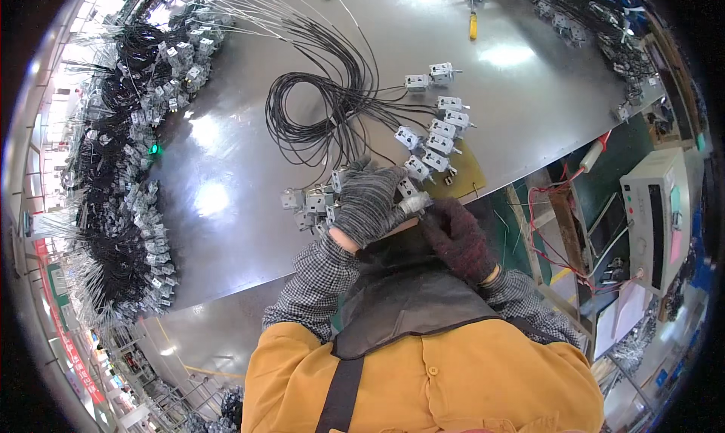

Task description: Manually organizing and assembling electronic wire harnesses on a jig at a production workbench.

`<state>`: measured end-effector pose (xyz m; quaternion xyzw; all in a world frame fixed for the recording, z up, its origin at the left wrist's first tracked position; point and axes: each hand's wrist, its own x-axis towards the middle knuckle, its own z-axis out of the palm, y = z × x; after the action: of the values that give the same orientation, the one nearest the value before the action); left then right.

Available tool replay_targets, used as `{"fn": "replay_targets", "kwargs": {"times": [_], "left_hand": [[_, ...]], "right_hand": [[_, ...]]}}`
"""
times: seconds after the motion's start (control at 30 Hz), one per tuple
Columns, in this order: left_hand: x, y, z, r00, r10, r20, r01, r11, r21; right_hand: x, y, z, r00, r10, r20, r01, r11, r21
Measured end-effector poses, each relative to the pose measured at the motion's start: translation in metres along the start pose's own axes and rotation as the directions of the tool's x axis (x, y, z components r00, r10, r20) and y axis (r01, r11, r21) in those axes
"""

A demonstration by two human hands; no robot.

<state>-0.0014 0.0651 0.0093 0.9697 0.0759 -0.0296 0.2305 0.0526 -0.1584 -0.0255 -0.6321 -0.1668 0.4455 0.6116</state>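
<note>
Touching metal blocks near table edge

The grey-gloved left hand was back-up, its fingers bent and its thumb (whitish near the tip) stretched toward the right hand. That hand, gloved in dark maroon, leaned inward with its fingers curled and their tips close to the thumb. The left forearm and right forearm angled up in checked sleeves, bare skin showing at the left wrist and right wrist.
</note>
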Motion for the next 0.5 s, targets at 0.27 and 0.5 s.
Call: {"fn": "replay_targets", "kwargs": {"times": [0.27,0.5], "left_hand": [[0.0,0.004,0.003,0.998,-0.011,-0.057,0.01,1.0,-0.006],[0.002,0.007,0.0,0.997,-0.077,-0.006,0.077,0.997,-0.023]], "right_hand": [[0.009,-0.006,-0.001,0.996,0.085,0.04,-0.086,0.996,0.03],[0.015,0.013,-0.015,0.992,0.068,0.106,-0.092,0.964,0.25]]}}
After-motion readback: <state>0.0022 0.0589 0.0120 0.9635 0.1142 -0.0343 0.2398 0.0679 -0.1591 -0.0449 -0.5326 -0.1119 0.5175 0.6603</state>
